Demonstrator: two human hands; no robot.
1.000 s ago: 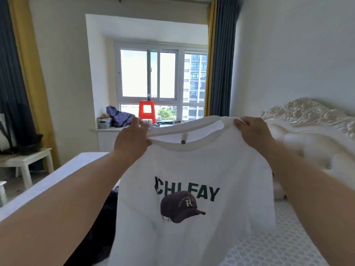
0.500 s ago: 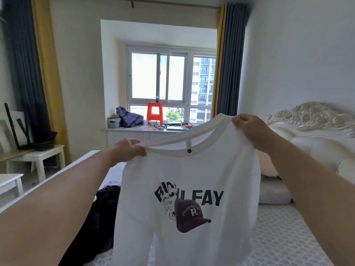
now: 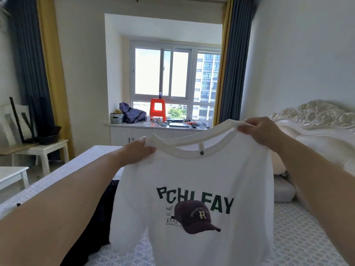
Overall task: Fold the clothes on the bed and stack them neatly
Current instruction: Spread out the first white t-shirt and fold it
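**A:** Going left to right, what is there, and how far has the folding got?

**B:** At far left stands a small white table against the curtains. Next comes the bed, its patterned cover running under everything. On it, low and left of centre, lies a dark garment in a loose heap — unfolded, as far as can be seen.

**A:** And the hands?

**B:** The left hand has its fingers curled over the left shoulder of a white T-shirt, pinching the fabric by the collar. The shirt hangs in the air above the bed, printed front toward the viewer, with green lettering and a dark cap design. The right hand grips the other shoulder the same way, held a little higher, so the neckline tilts. Further right is an ornate cream headboard with a pillow below it.

**A:** So is anything finished?

**B:** No folded stack shows anywhere in view. My judgement is that the task is at an early stage — the shirt is only spread open, no fold made, and the dark garment is left to do.
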